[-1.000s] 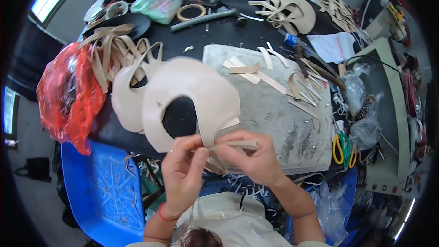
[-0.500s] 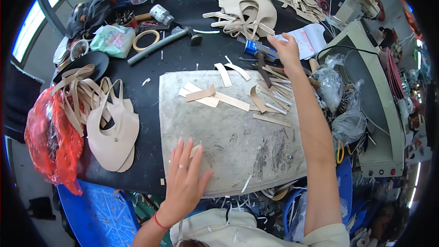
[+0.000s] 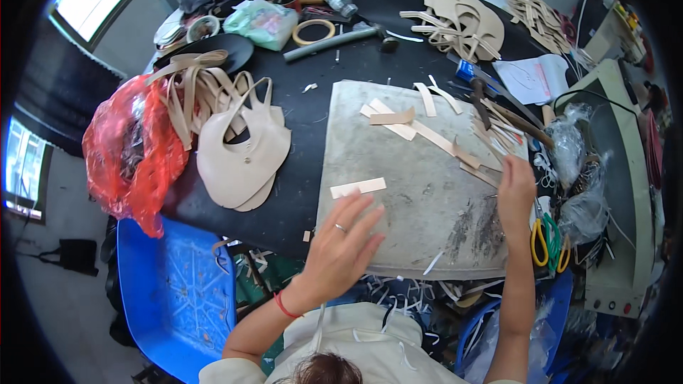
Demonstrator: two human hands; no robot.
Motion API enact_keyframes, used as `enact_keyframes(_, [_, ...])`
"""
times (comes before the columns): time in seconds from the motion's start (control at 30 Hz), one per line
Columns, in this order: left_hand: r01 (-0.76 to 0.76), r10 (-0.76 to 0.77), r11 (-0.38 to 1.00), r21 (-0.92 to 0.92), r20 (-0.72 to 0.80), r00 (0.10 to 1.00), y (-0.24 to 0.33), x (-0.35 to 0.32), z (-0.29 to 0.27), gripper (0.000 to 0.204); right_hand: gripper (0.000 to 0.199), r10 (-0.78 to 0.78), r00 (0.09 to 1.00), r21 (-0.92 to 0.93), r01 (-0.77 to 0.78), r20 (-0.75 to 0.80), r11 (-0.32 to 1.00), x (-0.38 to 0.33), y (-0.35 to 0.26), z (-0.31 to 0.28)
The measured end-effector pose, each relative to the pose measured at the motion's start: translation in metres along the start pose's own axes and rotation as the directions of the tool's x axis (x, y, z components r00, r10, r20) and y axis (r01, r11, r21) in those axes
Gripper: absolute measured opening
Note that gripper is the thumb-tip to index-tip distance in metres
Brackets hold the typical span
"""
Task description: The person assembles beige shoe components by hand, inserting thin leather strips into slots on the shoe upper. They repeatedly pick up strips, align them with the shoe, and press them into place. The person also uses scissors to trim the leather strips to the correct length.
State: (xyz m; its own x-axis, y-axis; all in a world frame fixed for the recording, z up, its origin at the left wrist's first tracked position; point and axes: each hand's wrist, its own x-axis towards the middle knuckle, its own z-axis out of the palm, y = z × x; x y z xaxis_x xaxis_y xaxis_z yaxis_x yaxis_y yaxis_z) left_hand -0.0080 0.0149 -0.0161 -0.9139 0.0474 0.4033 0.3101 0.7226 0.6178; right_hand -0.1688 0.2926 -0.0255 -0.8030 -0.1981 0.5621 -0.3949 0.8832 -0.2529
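My left hand [image 3: 343, 240] lies open on the near left part of a grey work board [image 3: 420, 206], fingers spread, just below a short tan leather strip [image 3: 358, 187]. My right hand [image 3: 516, 188] rests at the board's right edge, fingertips at a heap of tan strips [image 3: 491, 149]; whether it grips one is hidden. More strips [image 3: 398, 119] lie across the far part of the board. A stack of tan shaped leather pieces [image 3: 242, 153] sits left of the board.
A red plastic bag [image 3: 131, 153] hangs at the table's left edge over a blue chair [image 3: 178, 277]. Green and yellow scissors [image 3: 548, 242] lie right of the board. Tape roll [image 3: 314, 30], grey tube [image 3: 331, 44] and more leather cut-outs [image 3: 459, 14] sit at the back.
My right hand has drawn back from the far right of the table to the board's right edge. A short strip now lies above my left hand, which stays on the board.
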Motion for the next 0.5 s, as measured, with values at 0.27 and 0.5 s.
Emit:
enact_keyframes(0.27, [0.415, -0.357, 0.592, -0.691, 0.236, 0.904, 0.025, -0.012, 0.014, 0.018, 0.011, 0.081, 0.871, 0.628, -0.41, 0.485, 0.662, -0.062, -0.123, -0.048])
enact_keyframes(0.5, [0.429, -0.447, 0.384, -0.818, 0.242, 0.861, 0.029, -0.006, 0.019, 0.014, 0.016, -0.165, 0.951, 0.655, -0.048, 0.26, 0.754, -0.058, -0.147, -0.054])
